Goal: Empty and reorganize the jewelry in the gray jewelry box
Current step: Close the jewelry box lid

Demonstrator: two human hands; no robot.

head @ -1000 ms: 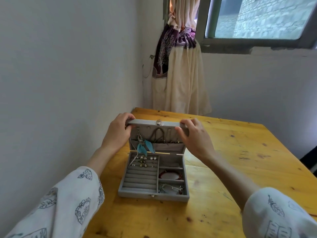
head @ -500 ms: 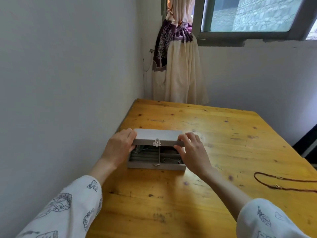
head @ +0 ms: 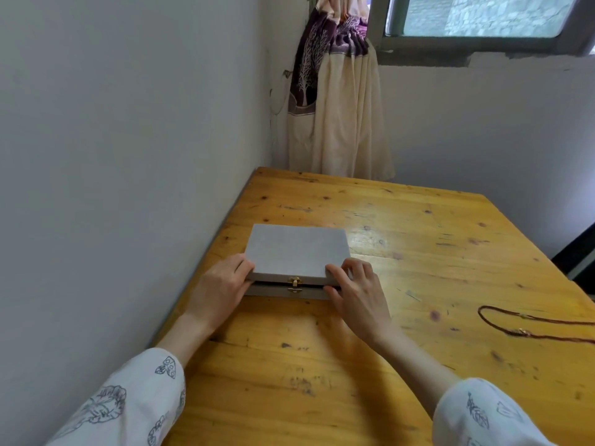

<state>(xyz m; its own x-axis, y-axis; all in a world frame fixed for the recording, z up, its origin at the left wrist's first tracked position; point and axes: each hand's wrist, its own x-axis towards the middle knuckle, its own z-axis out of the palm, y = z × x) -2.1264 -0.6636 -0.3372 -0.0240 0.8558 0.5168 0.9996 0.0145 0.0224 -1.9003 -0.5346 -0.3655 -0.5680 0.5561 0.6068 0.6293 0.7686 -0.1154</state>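
On the wooden table (head: 418,252) sits the gray jewelry box (head: 297,249), lid nearly down. Left hand (head: 219,288) and right hand (head: 357,289) pinch its near lid corners, fingers curled

I can read no words, numbers, labels or brand marks anywhere in front of me. The lid of the gray jewelry box (head: 297,249) is plain fabric, and its small gold clasp (head: 294,284) bears no lettering that I can make out. My sleeves (head: 128,410) carry only printed line drawings of leaves and the like, and the curtain (head: 325,69) shows a tree pattern, neither with any writing.
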